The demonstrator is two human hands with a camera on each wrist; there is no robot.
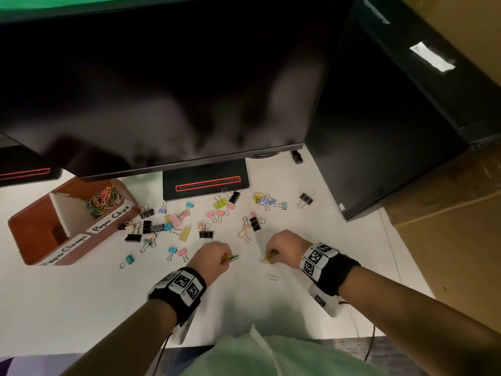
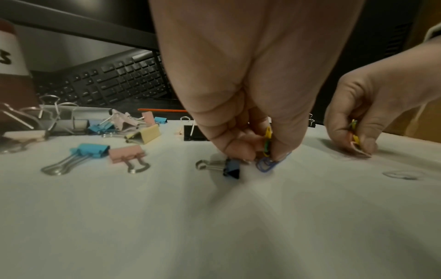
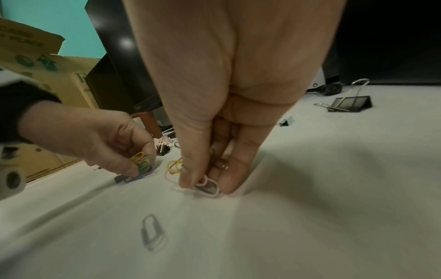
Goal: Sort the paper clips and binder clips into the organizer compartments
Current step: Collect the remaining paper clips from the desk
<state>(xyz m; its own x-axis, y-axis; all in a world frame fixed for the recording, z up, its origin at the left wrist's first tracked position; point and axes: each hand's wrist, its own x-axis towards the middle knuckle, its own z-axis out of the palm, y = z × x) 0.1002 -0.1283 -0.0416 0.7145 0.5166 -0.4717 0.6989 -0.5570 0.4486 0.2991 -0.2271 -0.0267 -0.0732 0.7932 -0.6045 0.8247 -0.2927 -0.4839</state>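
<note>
Nearest me a loose white paper clip [image 1: 272, 277] lies flat just behind my right hand [image 1: 284, 246], which pinches pale clips, my left hand [image 1: 210, 257] pinches coloured clips, and the organizer [image 1: 40, 229] sits far left.

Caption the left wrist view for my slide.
Left hand pinches coloured paper clips above a blue binder clip.

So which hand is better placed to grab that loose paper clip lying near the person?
Probably the right hand: the loose paper clip lies just below it, farther from the left hand.
</note>
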